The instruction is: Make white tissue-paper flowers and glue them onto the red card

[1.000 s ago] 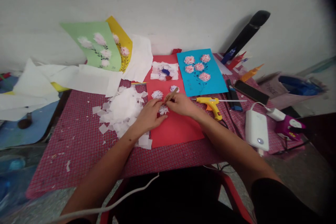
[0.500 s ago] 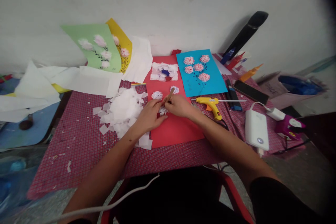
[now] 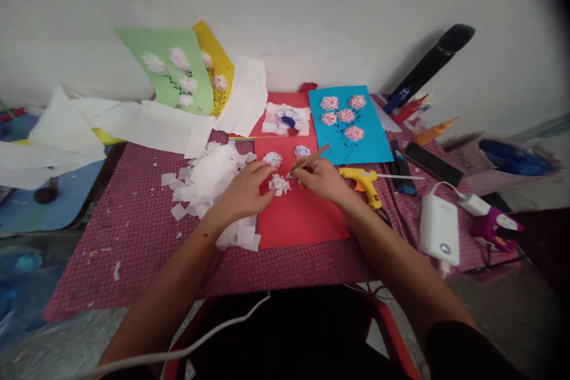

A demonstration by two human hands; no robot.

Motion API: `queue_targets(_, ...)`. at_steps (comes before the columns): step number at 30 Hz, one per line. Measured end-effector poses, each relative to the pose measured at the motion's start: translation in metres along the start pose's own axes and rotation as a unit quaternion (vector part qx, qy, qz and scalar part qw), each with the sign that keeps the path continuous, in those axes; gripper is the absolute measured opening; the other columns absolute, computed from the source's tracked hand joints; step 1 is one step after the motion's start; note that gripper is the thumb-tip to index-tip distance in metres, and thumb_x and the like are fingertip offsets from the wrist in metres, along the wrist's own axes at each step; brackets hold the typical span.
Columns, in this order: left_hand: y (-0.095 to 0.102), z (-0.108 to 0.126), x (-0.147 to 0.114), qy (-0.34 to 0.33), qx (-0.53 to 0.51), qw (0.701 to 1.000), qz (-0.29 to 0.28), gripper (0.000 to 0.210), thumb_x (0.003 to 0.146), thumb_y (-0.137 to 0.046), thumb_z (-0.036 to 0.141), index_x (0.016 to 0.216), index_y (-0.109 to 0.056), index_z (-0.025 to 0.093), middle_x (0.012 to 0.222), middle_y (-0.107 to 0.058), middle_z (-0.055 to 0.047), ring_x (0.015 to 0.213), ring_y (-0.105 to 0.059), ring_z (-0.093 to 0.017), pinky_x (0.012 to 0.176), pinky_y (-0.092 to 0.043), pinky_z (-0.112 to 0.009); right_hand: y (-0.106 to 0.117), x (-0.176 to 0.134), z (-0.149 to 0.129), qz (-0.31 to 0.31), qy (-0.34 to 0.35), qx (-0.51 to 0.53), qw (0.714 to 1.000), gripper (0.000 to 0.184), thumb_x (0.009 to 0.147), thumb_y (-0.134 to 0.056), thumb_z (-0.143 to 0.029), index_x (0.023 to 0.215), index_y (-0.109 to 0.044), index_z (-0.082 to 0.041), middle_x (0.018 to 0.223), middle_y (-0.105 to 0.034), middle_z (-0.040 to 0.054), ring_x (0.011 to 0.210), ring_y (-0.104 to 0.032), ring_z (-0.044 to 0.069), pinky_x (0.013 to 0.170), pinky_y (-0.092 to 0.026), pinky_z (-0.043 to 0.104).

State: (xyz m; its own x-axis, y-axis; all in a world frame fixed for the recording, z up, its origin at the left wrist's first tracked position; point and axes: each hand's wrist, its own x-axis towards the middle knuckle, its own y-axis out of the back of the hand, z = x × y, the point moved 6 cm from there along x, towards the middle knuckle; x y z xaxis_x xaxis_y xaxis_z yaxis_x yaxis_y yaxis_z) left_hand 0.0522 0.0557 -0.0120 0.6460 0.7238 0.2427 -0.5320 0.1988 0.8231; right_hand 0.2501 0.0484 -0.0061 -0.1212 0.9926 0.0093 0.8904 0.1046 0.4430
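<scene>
On a red paper sheet (image 3: 307, 219) sits a ruffled white paper flower (image 3: 279, 185). My left hand (image 3: 247, 189) is just left of this flower, thumb and fingers apart, with nothing seen in it. A slim brown stick (image 3: 318, 154) is pinched in my right hand (image 3: 319, 178), at the flower's right side; the stick's lower end is hard to make out. Two fuller white flowers with dark specks, the left one (image 3: 272, 159) and the right one (image 3: 301, 152), are stuck farther up the sheet. Left of my left hand lies a heap of white paper squares (image 3: 209, 175).
A blue card (image 3: 329, 145) with pink flowers and a yellow glue gun (image 3: 366, 181) lie to the right. Ink-stained white paper (image 3: 271, 124) is at the back. Green (image 3: 173, 59) and yellow (image 3: 209, 38) flower cards lean on the wall. A white power bank (image 3: 439, 222) sits at right.
My hands have drawn apart, uncovering the ruffled flower between them. The brown stick has moved right and tilts lower. The whole view has shifted slightly.
</scene>
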Motion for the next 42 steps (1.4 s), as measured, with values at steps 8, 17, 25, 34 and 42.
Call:
queue_targets(8, 0.005, -0.005, -0.005, -0.023, 0.081, 0.991, -0.102, 0.027, 0.085, -0.052, 0.009, 0.089, -0.078, 0.018, 0.116, -0.070, -0.014, 0.110, -0.067, -0.030, 0.099, -0.056, -0.048, -0.001, -0.025, 0.003, 0.011, -0.043, 0.077, 0.996, 0.022, 0.088, -0.066, -0.038, 0.092, -0.073, -0.018, 0.081, -0.074, 0.0042, 0.058, -0.062, 0.014, 0.056, -0.047, 0.028)
queue_targets(17, -0.002, -0.005, -0.006, -0.038, 0.077, 0.993, -0.079, 0.043, 0.087, -0.051, 0.007, 0.117, -0.077, 0.022, 0.122, -0.068, -0.012, 0.116, -0.064, -0.028, 0.100, -0.054, -0.046, -0.006, -0.032, 0.004, 0.037, -0.034, 0.101, 0.994, 0.017, 0.087, -0.068, -0.036, 0.095, -0.064, -0.022, 0.074, -0.070, -0.0009, 0.054, -0.059, 0.012, 0.050, -0.045, 0.025)
queue_targets(25, -0.003, -0.003, -0.007, -0.030, 0.077, 0.993, -0.080, 0.042, 0.090, -0.051, 0.008, 0.120, -0.077, 0.021, 0.115, -0.068, -0.013, 0.109, -0.064, -0.028, 0.095, -0.054, -0.044, -0.024, -0.043, -0.007, 0.017, -0.006, 0.072, 0.997, 0.015, 0.093, -0.061, -0.036, 0.097, -0.065, -0.021, 0.085, -0.074, 0.0039, 0.058, -0.062, 0.014, 0.054, -0.052, 0.028)
queue_targets(34, -0.005, -0.006, -0.010, -0.029, 0.071, 0.995, -0.070, 0.038, 0.090, -0.051, 0.008, 0.117, -0.076, 0.020, 0.116, -0.068, -0.013, 0.110, -0.064, -0.030, 0.096, -0.054, -0.046, -0.052, -0.057, -0.017, 0.045, 0.132, -0.145, 0.980, 0.022, 0.102, -0.059, -0.036, 0.104, -0.078, -0.023, 0.101, -0.084, 0.0096, 0.084, -0.078, 0.023, 0.077, -0.061, 0.036)
queue_targets(42, -0.005, -0.008, -0.011, -0.029, 0.062, 0.996, -0.063, 0.037, 0.089, -0.053, 0.008, 0.115, -0.076, 0.020, 0.116, -0.068, -0.014, 0.110, -0.065, -0.030, 0.096, -0.054, -0.046, -0.056, -0.049, -0.011, 0.069, 0.139, -0.241, 0.958, 0.026, 0.103, -0.057, -0.033, 0.105, -0.081, -0.022, 0.103, -0.085, 0.0111, 0.083, -0.080, 0.025, 0.077, -0.062, 0.037)
